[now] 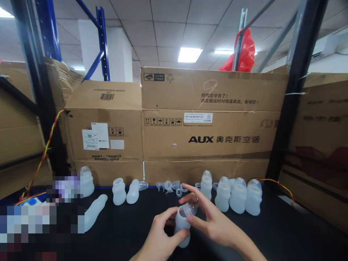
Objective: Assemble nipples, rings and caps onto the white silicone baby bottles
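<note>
My left hand (160, 232) is wrapped round a frosted white baby bottle (181, 224), which stands upright over the dark table with its open mouth upward. With thumb and fingers, my right hand (214, 221) grips a clear bottle top (191, 208) by its sides. That top is tilted over the right side of the bottle's mouth; whether it touches the rim I cannot tell. Behind my hands, several small clear nipple-like parts (168, 186) lie along the table's back edge.
Several capped bottles (238, 197) stand at the back right. To the left are an uncapped bottle (119, 194), a leaning one (133, 192) and one lying down (95, 214). Cardboard (206, 145) walls the dark table (130, 232); black posts (293, 83) rise at its sides. The lower left is pixelated.
</note>
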A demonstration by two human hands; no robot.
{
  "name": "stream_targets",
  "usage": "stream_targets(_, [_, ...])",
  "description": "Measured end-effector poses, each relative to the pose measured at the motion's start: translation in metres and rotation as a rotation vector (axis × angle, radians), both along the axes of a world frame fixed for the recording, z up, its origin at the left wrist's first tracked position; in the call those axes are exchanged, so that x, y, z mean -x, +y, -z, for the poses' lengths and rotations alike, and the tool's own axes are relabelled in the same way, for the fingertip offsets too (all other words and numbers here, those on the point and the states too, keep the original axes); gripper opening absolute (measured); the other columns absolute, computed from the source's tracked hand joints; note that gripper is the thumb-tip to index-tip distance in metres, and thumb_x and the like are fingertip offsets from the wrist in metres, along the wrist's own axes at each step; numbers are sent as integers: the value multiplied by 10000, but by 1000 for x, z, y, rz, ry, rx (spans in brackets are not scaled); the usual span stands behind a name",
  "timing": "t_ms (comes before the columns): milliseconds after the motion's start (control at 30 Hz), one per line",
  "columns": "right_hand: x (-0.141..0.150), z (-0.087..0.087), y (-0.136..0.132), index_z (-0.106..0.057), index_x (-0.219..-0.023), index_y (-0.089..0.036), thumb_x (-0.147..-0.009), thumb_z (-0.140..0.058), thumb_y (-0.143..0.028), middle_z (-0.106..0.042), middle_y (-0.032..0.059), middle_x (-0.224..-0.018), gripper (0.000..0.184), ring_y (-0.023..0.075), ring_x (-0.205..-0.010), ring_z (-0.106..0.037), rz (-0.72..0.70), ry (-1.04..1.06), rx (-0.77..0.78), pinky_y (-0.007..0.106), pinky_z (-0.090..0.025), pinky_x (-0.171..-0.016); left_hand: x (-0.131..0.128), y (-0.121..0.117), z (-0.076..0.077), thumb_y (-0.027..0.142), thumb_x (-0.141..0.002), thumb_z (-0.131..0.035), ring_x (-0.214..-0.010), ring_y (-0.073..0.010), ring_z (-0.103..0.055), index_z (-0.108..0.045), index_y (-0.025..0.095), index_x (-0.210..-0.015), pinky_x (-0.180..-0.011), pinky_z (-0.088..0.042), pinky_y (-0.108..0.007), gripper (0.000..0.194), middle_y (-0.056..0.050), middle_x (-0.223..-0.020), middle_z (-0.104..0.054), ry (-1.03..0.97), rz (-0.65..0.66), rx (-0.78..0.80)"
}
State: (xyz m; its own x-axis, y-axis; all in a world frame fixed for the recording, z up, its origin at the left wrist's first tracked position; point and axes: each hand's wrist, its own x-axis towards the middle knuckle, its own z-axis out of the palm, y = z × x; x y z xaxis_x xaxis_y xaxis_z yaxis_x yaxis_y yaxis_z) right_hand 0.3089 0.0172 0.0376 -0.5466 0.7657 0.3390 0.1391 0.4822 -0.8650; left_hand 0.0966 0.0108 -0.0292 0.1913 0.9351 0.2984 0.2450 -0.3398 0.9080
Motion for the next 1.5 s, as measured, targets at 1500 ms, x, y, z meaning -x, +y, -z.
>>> stream_targets(1500, [11,-6,4,-696,-1268,-307,-1008,-660,-414,-764,28,-1078,283,236,-1086,-672,144,168,-124,448,-422,-1046,-2,-9,-18,240,-801,-789,-1018,-204,-738,-721,307,-1240,-966,-542,-298,450,23,-1126,-801,-2,70,39])
